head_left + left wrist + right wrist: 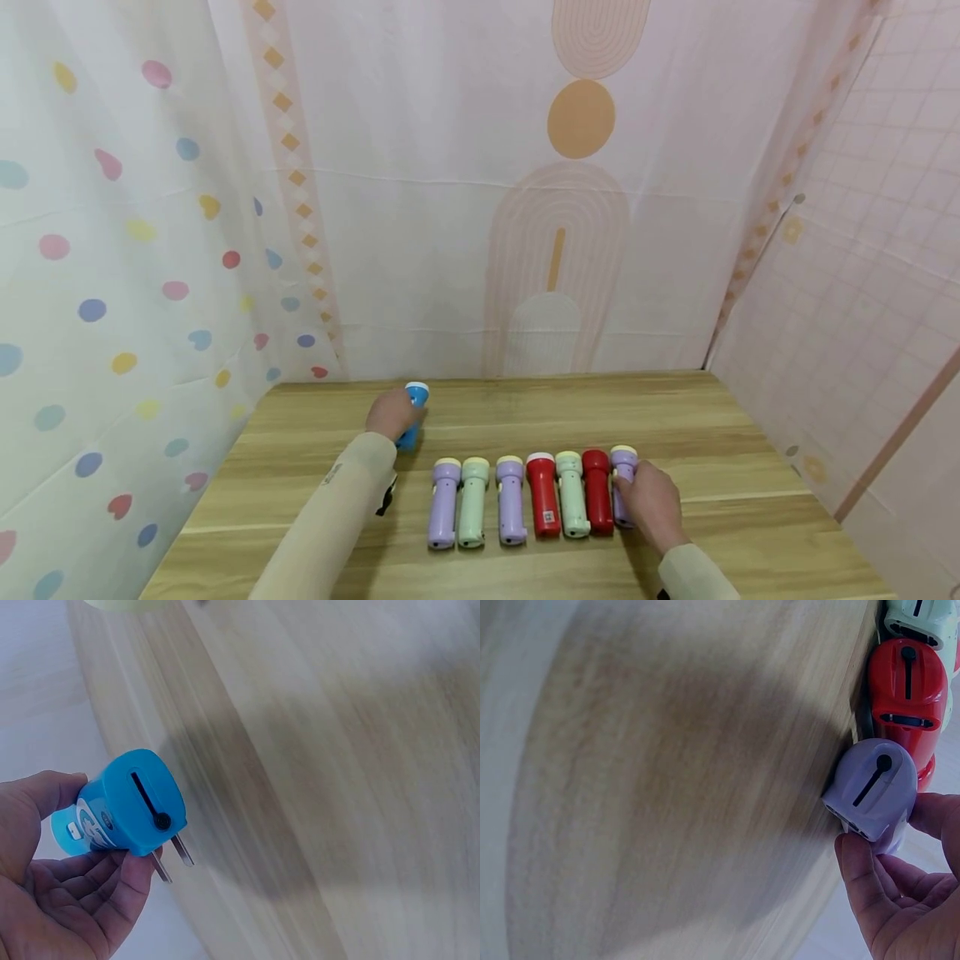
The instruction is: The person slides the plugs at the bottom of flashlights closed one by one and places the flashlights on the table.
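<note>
My left hand (392,413) grips a blue flashlight (135,802) at the back left of the table. In the left wrist view its end cap faces the camera, with a dark slot and two metal plug prongs (171,859) sticking out. At the right end of a row of flashlights, my right hand (652,502) holds a purple flashlight (874,787) between thumb and fingers. Right beside that one lies a red flashlight (597,492). Part of the purple flashlight's body is hidden by the hand.
Leftward along the row lie a green flashlight (572,496), another red flashlight (543,496), a purple flashlight (511,500), a second green one (472,504) and a purple one (444,506). They rest on a wooden table (750,517). Patterned curtains (420,250) surround its back and sides.
</note>
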A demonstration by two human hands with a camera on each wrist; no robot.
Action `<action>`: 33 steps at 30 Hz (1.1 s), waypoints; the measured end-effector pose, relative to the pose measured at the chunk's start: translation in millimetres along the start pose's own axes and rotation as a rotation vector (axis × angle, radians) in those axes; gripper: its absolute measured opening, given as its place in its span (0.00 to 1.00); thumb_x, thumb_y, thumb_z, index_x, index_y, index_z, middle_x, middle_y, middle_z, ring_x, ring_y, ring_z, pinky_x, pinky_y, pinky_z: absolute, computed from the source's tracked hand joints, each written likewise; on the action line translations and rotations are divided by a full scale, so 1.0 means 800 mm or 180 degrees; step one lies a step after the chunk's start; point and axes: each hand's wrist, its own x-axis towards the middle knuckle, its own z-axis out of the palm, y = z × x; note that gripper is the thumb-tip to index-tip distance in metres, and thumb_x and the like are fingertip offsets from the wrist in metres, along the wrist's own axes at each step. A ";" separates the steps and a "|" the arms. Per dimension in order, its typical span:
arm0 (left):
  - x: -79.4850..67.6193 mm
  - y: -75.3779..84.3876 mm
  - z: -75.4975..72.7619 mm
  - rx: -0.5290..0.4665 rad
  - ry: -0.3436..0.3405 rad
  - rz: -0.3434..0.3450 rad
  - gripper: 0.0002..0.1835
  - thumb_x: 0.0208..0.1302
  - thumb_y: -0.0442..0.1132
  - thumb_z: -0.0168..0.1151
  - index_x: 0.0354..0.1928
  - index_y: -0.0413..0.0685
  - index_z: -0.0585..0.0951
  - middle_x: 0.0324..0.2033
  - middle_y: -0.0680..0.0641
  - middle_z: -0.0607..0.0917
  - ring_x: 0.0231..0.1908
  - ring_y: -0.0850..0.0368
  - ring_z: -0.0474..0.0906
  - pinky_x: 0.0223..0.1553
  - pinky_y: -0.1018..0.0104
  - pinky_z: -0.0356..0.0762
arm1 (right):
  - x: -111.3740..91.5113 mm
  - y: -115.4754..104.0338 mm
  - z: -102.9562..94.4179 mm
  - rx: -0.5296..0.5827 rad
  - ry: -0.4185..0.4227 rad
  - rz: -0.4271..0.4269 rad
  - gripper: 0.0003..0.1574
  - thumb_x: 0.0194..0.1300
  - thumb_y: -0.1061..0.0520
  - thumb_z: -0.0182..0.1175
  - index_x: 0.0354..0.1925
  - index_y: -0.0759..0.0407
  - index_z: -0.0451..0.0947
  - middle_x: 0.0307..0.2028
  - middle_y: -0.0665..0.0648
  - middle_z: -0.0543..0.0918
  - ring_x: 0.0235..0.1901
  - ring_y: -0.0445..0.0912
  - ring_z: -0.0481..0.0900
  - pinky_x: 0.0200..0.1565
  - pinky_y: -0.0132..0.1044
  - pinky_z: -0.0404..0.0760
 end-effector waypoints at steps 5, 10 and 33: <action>-0.002 0.007 -0.003 -0.0096 0.0014 0.0008 0.17 0.61 0.43 0.68 0.37 0.30 0.81 0.30 0.39 0.82 0.29 0.48 0.76 0.34 0.52 0.78 | 0.002 0.000 0.000 -0.0027 -0.0006 -0.0006 0.16 0.64 0.56 0.63 0.30 0.70 0.75 0.23 0.59 0.77 0.23 0.50 0.75 0.25 0.44 0.73; -0.001 0.016 -0.003 -0.0152 -0.0070 0.0000 0.21 0.61 0.46 0.68 0.40 0.30 0.82 0.33 0.38 0.84 0.31 0.49 0.77 0.35 0.53 0.79 | 0.003 0.003 0.000 -0.0011 0.0008 -0.0020 0.16 0.64 0.56 0.63 0.30 0.70 0.75 0.23 0.59 0.77 0.23 0.51 0.74 0.25 0.44 0.73; -0.014 0.029 -0.013 -0.0599 -0.0093 -0.0007 0.16 0.62 0.45 0.66 0.24 0.43 0.75 0.21 0.47 0.77 0.22 0.55 0.71 0.22 0.65 0.70 | 0.005 0.006 0.003 -0.0039 0.0048 -0.0077 0.16 0.63 0.56 0.63 0.30 0.70 0.76 0.22 0.59 0.77 0.22 0.50 0.74 0.25 0.44 0.73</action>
